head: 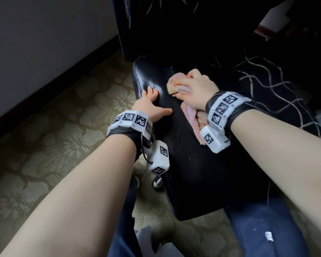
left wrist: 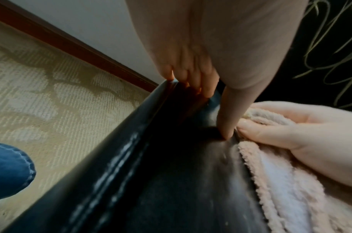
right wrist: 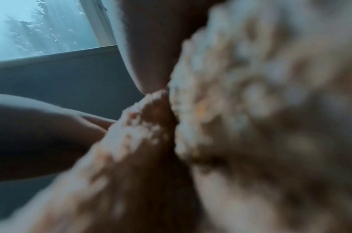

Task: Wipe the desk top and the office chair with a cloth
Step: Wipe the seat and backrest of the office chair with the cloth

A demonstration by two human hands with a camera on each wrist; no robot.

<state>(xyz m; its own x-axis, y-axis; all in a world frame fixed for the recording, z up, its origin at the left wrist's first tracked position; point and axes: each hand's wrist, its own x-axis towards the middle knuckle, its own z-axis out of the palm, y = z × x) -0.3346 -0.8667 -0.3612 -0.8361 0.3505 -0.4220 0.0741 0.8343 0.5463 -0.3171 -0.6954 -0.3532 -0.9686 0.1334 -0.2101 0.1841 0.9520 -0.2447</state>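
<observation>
A patterned carpet (head: pixel 44 145) is seen at nine o'clock, bordered by a dark skirting board (head: pixel 54 78). The black leather chair seat (head: pixel 193 173) is steadied at its nine o'clock edge by the left hand (head: pixel 152 106), whose fingers (left wrist: pixel 193 75) are spread and laid flat on the leather, the thumb pressed down beside them. Toward two o'clock of that hand, the pink cloth (head: pixel 189 112) is bunched on the seat and is gripped by the right hand (head: pixel 196 86), its fingers curled round the folds. A dark patterned fabric (head: pixel 267 86) is draped at three o'clock.
</observation>
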